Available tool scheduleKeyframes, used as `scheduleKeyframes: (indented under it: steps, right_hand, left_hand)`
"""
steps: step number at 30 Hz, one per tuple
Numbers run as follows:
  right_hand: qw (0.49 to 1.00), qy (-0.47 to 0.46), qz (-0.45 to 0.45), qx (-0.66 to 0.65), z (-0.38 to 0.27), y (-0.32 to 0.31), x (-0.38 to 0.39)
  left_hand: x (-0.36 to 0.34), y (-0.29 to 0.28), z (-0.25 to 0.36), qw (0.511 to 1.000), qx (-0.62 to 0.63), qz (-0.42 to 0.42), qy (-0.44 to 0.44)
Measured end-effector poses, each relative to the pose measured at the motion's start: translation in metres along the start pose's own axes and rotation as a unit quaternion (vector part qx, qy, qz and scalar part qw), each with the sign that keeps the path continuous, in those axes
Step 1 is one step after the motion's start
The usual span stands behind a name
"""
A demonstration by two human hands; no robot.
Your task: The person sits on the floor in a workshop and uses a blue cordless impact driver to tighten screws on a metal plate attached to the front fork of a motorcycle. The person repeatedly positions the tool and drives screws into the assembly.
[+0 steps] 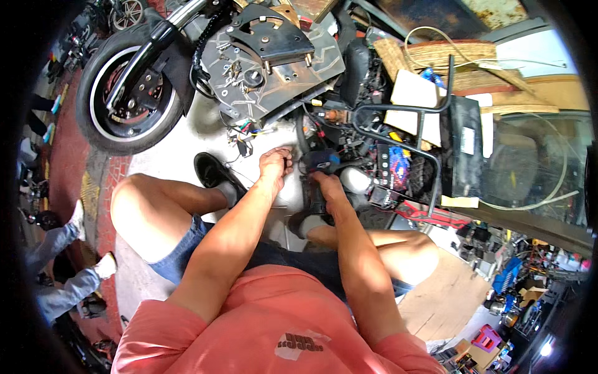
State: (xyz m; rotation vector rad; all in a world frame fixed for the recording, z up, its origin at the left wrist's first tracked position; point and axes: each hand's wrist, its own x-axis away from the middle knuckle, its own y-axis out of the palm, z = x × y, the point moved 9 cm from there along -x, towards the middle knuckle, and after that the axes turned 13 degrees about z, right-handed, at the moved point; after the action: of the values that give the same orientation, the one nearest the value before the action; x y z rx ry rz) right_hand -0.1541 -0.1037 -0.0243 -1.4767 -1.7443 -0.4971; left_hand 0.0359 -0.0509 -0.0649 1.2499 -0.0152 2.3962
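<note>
My left hand (276,166) is over the pale floor between my legs, its fingers curled closed. Whatever it may pinch is too small or hidden to name. Just to its right, my right hand (326,186) is wrapped around the grip of a dark cordless drill (320,161) with a blue patch on its body. The drill's front end is lost among dark parts. Loose wires with connectors (244,141) lie beyond my left hand. Above them is a grey metal plate (280,84) with bolts scattered on it and a black bracket (268,38) on top.
A motorcycle front wheel (138,93) stands at the far left. To the right are a black tubular rack (434,149), a colourful box (393,167) and a heap of cables and parts. Flattened cardboard (443,288) lies by my right knee. Other people's legs (71,283) show at the left edge.
</note>
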Motion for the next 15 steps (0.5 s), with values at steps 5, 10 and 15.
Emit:
scheduleKeyframes:
  steps: [5, 10, 15]
  right_hand:
    - [0.977, -0.079, 0.0, -0.197, -0.042, -0.062, 0.111]
    - [0.928, -0.163, -0.103, -0.32, -0.077, -0.069, 0.195]
    - [0.92, -0.171, -0.11, -0.334, -0.082, -0.057, 0.222]
  left_hand:
    - [0.113, 0.041, 0.014, 0.987, 0.049, -0.106, -0.111]
    - [0.202, 0.096, 0.081, 0.934, 0.113, -0.322, -0.103]
    - [0.238, 0.099, 0.107, 0.898, 0.161, -0.4, -0.086]
